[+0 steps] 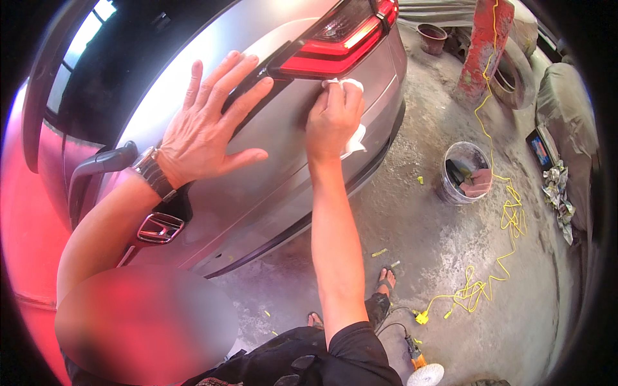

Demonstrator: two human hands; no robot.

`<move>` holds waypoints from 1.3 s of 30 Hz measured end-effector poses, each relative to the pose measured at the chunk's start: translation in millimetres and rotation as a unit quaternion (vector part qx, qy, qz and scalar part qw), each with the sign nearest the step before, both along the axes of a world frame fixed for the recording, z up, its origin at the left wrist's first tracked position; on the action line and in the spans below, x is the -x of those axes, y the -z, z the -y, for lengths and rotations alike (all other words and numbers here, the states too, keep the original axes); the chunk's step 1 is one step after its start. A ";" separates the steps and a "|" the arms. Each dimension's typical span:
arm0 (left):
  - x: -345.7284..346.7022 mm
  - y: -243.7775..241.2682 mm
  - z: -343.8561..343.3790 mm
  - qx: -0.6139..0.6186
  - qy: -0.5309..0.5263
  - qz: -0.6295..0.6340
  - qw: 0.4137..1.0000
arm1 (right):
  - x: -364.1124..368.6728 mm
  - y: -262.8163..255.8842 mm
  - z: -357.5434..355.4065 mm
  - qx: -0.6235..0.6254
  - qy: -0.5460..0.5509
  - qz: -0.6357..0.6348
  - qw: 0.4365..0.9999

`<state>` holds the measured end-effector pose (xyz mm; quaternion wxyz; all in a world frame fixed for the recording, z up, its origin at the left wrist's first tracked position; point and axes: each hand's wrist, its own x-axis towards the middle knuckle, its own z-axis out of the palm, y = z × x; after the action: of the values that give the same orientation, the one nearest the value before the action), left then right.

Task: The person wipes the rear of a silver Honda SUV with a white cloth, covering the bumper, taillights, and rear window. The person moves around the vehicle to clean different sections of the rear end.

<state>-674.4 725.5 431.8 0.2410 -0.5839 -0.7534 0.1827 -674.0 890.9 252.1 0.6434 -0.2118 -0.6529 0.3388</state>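
Note:
My left hand [207, 118], a watch on its wrist, has its fingers spread over the tailgate [270, 159] of a silver Honda car. Its fingertips lie by the dark trim left of the lit red tail light [333, 53]; whether the palm touches the panel I cannot tell. A white cloth [356, 141] is bunched in my right hand [334, 118], which presses it to the bodywork just below that light. Some of the cloth hangs out beneath my fingers. Near my left wrist are the rear wiper [104, 159] and the chrome Honda emblem [161, 227].
On the concrete floor [415, 241] stands a bucket [466, 173] with items inside. A tangled yellow cord [512, 217] runs past it. A polisher with a white pad [427, 372] lies near my feet. Behind are a red post [484, 48] and a tire [514, 79].

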 end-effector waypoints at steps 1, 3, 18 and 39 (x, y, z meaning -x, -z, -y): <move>0.8 1.1 0.8 0.003 0.000 0.003 1.000 | -2.6 -7.3 9.7 -0.010 -0.004 0.005 1.000; 0.1 -1.4 2.9 0.002 -0.004 -0.002 1.000 | -3.5 -28.0 33.3 -0.024 -0.010 -0.021 0.999; -7.4 -5.6 0.8 0.049 -0.040 0.001 0.998 | 49.1 25.5 -108.0 0.091 -0.015 -0.055 0.994; -2.3 -1.9 22.9 0.077 -0.056 -0.011 0.995 | 93.8 34.3 -201.5 0.153 -0.201 0.000 0.967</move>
<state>-672.1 702.6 433.8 0.1935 -0.5556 -0.7658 0.2598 -767.8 1092.4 217.8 0.5217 -0.1719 -0.6226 0.5573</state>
